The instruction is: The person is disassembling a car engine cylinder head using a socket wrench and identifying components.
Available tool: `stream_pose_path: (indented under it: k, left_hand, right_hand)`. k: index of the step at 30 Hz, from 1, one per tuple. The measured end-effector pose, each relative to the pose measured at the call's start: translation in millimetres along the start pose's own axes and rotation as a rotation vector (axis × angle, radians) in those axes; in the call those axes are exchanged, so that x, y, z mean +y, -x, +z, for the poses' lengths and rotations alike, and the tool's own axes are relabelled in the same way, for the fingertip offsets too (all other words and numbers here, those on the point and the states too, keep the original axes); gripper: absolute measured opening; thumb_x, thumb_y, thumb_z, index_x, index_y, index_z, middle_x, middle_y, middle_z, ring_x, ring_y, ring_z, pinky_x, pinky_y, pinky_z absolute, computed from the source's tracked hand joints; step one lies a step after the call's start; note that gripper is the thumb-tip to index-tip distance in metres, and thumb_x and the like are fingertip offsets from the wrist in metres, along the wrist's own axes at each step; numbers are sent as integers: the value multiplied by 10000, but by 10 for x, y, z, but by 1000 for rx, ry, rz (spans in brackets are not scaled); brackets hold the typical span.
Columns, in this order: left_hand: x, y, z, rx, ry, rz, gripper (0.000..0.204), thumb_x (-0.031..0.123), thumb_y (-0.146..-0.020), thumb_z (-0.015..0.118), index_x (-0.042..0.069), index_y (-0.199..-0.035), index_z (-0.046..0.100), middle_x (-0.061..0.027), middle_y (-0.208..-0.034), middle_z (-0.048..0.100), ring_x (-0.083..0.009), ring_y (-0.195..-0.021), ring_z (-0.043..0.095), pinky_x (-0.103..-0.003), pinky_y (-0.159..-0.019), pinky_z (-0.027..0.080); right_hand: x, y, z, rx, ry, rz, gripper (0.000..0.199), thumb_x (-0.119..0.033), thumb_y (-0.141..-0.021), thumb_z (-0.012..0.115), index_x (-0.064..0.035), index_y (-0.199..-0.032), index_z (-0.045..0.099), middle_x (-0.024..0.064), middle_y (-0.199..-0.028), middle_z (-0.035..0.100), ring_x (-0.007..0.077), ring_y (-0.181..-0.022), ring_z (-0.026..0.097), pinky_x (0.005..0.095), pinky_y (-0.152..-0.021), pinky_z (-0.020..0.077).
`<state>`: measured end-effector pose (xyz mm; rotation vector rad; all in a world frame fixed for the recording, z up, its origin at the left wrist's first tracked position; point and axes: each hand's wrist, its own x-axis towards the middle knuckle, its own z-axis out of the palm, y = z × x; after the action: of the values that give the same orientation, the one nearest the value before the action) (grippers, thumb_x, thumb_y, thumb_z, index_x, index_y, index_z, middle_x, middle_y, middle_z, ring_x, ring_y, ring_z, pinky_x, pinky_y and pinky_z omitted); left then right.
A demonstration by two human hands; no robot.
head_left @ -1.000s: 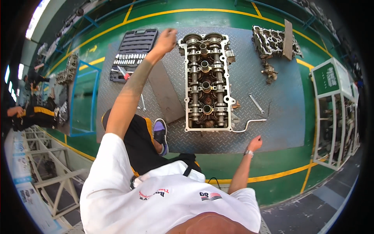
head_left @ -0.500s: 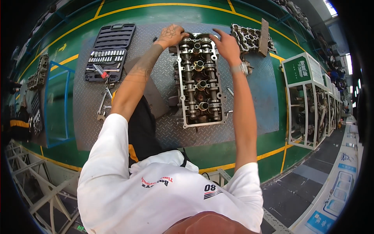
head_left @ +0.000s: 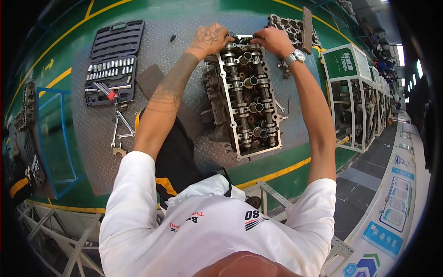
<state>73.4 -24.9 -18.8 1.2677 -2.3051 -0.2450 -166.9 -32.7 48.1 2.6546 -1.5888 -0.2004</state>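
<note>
An engine cylinder head [head_left: 229,99] with two exposed camshafts [head_left: 238,101] lies in front of me on a metal plate, its long side pointing away. At its far end sit two dark toothed camshaft gears [head_left: 243,40]. My left hand [head_left: 210,39] is closed at the left gear, with fingertips curled over its edge. From the other side, my right hand [head_left: 276,42] pinches the right gear between thumb and curled fingers. The fingers partly hide both gears.
An open socket set case [head_left: 110,64] lies left on the checkered metal plate [head_left: 180,60], with wrenches [head_left: 121,127] nearer me. Another cylinder head [head_left: 290,31] lies far right beside a flat bar [head_left: 307,30]. White-framed cages [head_left: 353,108] holding machinery stand at right.
My right hand's outstretched fingers have come down and closed on the right gear. My left hand stays at the left gear. The view has turned, so the cylinder head now appears tilted.
</note>
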Motion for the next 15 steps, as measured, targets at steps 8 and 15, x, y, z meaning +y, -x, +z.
stream_pose_path:
  k: [8,15]
  left_hand:
    - [-75,40,9,-63,74,-161,499,549,-888,543,97,-1010,714,-113,-923,689,-307,-942,636,-424,-831,499]
    - [4,140,11,-118,84,-259,464,493,-923,503,110,-1113,683,-131,-1043,678,-324,-1060,597,-442,-914,458]
  right_hand:
    - [-202,198,-42,98,-122,80,309,-399,-860,628,-229,-1112,685,98,-876,692,304,-863,656,422,-729,530]
    - [-442,-8,79,6,141,-182,262,-231,-823,680,-218,-1083,708,104,-836,687,296,-806,663,418,-700,535]
